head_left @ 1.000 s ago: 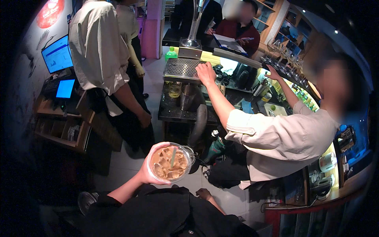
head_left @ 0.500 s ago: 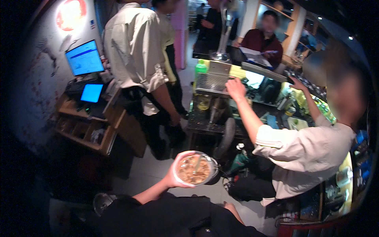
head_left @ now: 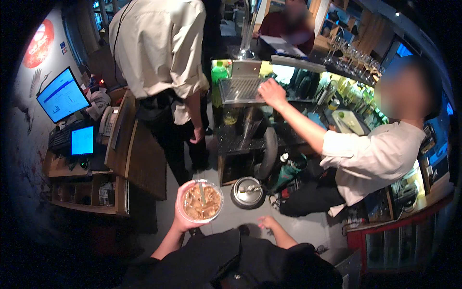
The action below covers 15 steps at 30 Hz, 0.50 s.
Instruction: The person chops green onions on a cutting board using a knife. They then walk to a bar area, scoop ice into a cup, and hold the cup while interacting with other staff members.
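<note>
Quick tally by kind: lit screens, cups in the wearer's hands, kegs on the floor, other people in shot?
Lit screens: 2 (large monitor, small screen)
Cups: 1 (iced drink cup, in left hand)
Kegs: 1 (steel keg)
Other people: 3
Total: 7

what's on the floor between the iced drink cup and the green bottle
In the head view, a round metal keg top sits on the grey floor between the cup in the left hand and the green bottle.

Left hand [head_left: 185,216]: raised in front of the body, forearm bare and angled up from the lower edge, fingers curled in a closed grasp around a load. Right hand [head_left: 269,223]: lower, held near the torso, fingers loosely spread, palm down, holding nothing.
</note>
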{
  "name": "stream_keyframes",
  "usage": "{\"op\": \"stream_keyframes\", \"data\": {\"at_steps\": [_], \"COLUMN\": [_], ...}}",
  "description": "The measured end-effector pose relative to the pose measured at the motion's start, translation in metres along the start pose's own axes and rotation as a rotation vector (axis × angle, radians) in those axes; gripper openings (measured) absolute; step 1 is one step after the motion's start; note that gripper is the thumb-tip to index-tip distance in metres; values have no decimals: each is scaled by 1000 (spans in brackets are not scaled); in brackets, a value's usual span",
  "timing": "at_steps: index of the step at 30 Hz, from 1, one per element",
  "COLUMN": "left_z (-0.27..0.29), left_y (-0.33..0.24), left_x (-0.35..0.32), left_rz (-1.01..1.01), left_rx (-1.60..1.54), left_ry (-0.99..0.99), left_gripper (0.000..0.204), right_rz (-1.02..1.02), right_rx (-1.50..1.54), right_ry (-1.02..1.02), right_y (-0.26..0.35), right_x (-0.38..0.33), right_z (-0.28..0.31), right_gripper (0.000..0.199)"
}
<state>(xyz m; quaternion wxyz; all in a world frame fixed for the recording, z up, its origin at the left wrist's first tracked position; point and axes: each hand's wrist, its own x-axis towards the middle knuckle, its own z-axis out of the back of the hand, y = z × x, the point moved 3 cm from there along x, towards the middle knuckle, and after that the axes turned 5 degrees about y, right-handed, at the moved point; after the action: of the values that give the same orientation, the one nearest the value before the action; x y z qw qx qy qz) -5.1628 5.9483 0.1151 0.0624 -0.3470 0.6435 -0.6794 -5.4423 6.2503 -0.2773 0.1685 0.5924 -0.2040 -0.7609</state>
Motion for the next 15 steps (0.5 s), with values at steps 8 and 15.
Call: {"op": "stream_keyframes", "data": {"at_steps": [8, 15], "left_z": [126, 187], "left_y": [-10, -3], "left_x": [1, 33], "left_rz": [57, 57], "left_rx": [138, 137], "left_ry": [2, 8], "left_gripper": [124, 125], "right_rz": [125, 411], "right_rx": [-146, -214], "right_ry": [-107, -252], "right_y": [123, 237], "right_x": [32, 14], "right_z": [-116, -163], "right_gripper": [29, 28]}}
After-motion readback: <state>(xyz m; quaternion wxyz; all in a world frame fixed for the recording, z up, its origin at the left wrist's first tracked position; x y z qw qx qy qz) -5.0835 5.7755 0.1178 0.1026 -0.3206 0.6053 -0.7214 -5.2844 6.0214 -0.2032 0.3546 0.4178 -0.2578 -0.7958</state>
